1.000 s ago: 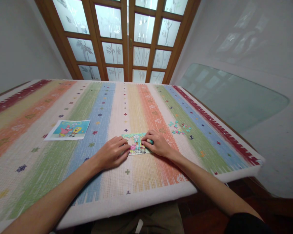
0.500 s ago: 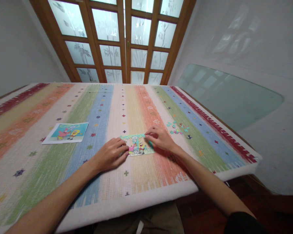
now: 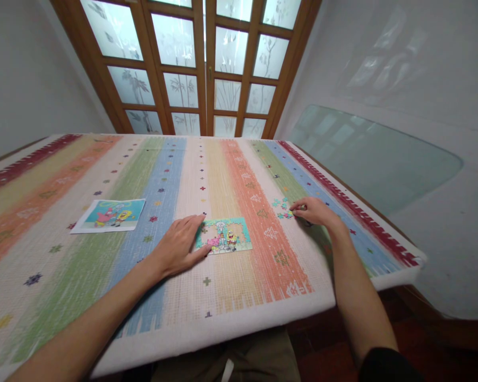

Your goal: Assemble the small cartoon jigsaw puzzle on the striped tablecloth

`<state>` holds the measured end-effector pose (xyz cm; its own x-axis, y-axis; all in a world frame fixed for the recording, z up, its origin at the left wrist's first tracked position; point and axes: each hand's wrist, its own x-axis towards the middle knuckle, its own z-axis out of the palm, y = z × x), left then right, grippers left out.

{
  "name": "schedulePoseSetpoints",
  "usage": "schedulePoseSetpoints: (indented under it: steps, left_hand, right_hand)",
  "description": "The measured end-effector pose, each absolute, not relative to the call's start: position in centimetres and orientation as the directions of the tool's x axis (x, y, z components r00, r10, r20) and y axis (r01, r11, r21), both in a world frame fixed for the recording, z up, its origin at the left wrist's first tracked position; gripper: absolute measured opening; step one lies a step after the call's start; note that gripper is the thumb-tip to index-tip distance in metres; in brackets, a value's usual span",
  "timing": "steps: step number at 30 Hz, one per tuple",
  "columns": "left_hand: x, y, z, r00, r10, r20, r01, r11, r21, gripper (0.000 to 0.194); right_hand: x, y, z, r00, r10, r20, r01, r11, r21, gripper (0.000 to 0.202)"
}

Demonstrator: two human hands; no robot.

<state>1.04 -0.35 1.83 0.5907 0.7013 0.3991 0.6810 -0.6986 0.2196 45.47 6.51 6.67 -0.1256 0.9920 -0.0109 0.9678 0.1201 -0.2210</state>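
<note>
A partly assembled jigsaw puzzle (image 3: 242,241) with cartoon figures lies flat near the table's front edge. Its border is turquoise, and bare gaps show inside at both sides. My left hand (image 3: 183,241) rests at its left side, thumb and fingers spread apart, the fingertips touching the puzzle's left edge. Off to the right, my right hand (image 3: 313,209) is at a small pile of loose puzzle pieces (image 3: 281,203). Its thumb and forefinger are pinched together on a puzzle piece, mostly hidden by the fingertips. The hand covers part of the pile.
A printed picture sheet (image 3: 113,215) with similar cartoon figures lies to the left. Beneath everything is a striped tablecloth (image 3: 231,289). Wooden doors with frosted panes (image 3: 173,45) stand beyond the far edge, and a glass panel (image 3: 374,154) leans at the right wall.
My right hand has left the puzzle's upper right corner and moved right to the loose pieces. My left hand stays at the puzzle's left side, its thumb now spread wider from the fingers.
</note>
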Motion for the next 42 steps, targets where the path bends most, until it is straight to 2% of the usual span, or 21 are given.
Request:
schedulePoseSetpoints:
  steps: [3,8,22,30,35,39,42]
  left_hand:
    - [0.8,-0.3,1.5,0.591,0.723,0.358,0.703,-0.679,0.212,0.067]
    - [0.7,-0.2,1.5,0.605,0.728,0.324,0.712,-0.676,0.191,0.067]
    - [0.7,-0.5,2.1,0.603,0.739,0.301,0.722,-0.666,0.189,0.064]
    - [0.5,-0.5,2.1,0.617,0.719,0.319,0.723,-0.679,0.13,0.052]
    - [0.4,-0.3,1.9,0.621,0.709,0.335,0.713,-0.688,0.135,0.049]
    - [0.4,-0.2,1.8,0.621,0.707,0.338,0.71,-0.69,0.141,0.051]
    - [0.4,-0.2,1.8,0.628,0.702,0.337,0.707,-0.695,0.131,0.052]
  right_hand:
    - [45.5,6.5,6.8,-0.126,0.991,-0.038,0.96,0.112,-0.256,0.017]
    - [45.5,6.5,6.8,-0.156,0.986,-0.064,0.939,0.128,-0.319,0.025]
    - [46.3,6.7,6.6,-0.132,0.987,-0.093,0.92,0.087,-0.383,0.006]
    - [46.5,6.4,7.1,-0.114,0.992,-0.049,0.867,0.075,-0.492,0.016]
    - [44.2,6.0,7.5,-0.152,0.987,0.041,0.793,0.147,-0.591,0.025]
    - [39.8,5.0,7.3,-0.307,0.952,-0.011,0.633,0.196,-0.749,0.029]
    - [36.5,3.9,6.9,-0.434,0.898,-0.071,0.476,0.162,-0.864,0.028]
